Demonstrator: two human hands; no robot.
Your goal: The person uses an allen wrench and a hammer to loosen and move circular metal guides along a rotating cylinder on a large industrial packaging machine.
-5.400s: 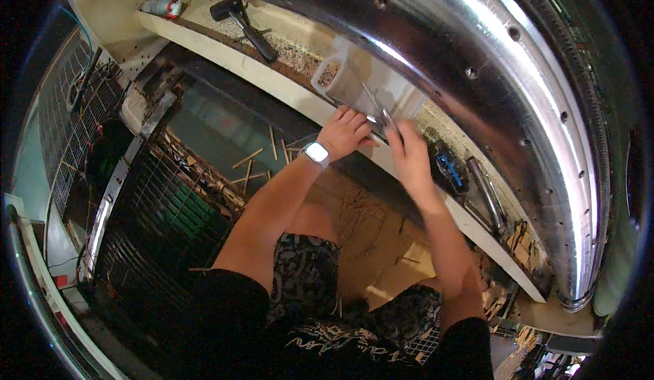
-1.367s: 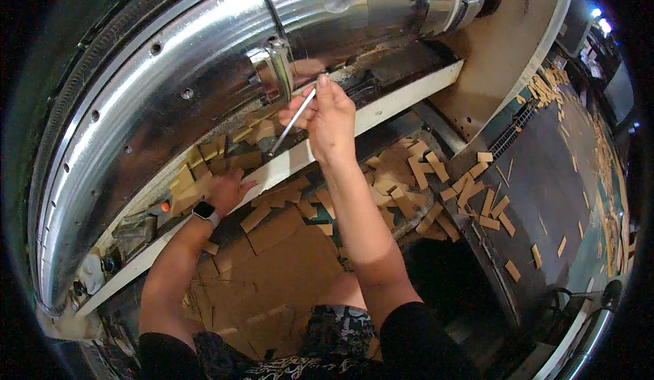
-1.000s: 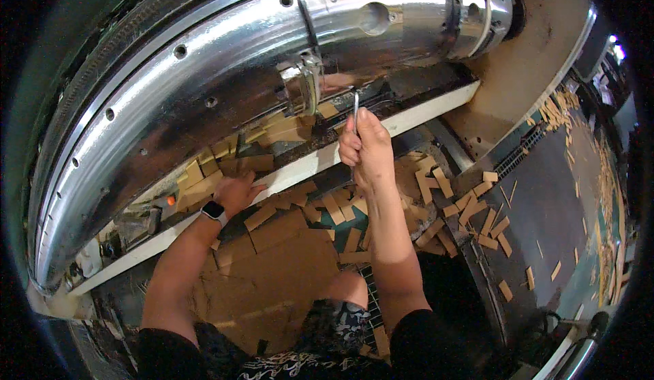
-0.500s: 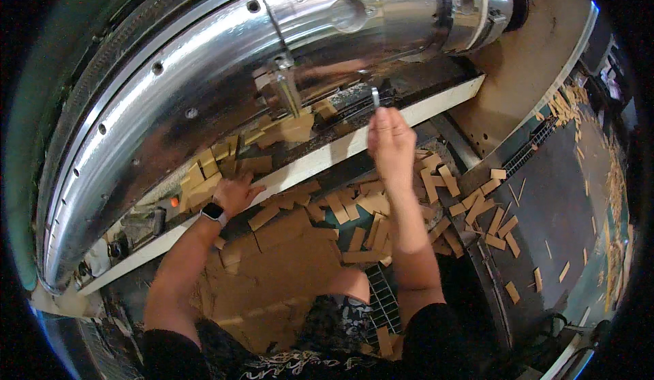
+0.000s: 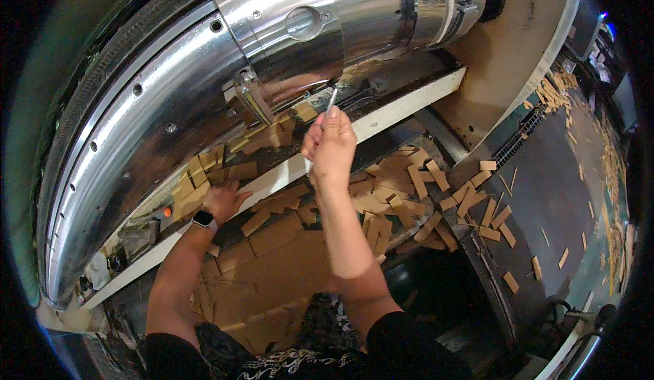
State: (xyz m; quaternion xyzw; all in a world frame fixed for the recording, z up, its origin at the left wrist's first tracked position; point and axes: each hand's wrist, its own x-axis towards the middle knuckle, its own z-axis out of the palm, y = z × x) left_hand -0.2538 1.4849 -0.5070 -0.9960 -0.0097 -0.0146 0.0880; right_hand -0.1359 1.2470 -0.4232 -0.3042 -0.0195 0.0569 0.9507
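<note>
My right hand (image 5: 332,141) is closed around a slim metal rod (image 5: 332,99), whose bright tip points up toward a big shiny metal cylinder (image 5: 286,19). The rod's exact kind does not show. My left hand (image 5: 223,203) leans on a long white rail (image 5: 402,111), its thumb out along the rail and its other fingers reaching over to cardboard pieces (image 5: 231,171). Nothing shows in that hand. A metal block (image 5: 246,100) juts from the cylinder's lower side, between the two hands.
Cut cardboard strips (image 5: 388,182) lie heaped below the rail, beside a large cardboard sheet (image 5: 272,291). More strips are scattered over a dark surface (image 5: 545,196) on the right. A tan side panel (image 5: 504,66) rises by the rail's right end. A small orange thing (image 5: 167,211) sits near the left hand.
My right hand has moved left relative to the cylinder, with the rod now tilted and its tip closer to the metal. The left hand stays on the rail. The whole view has shifted slightly.
</note>
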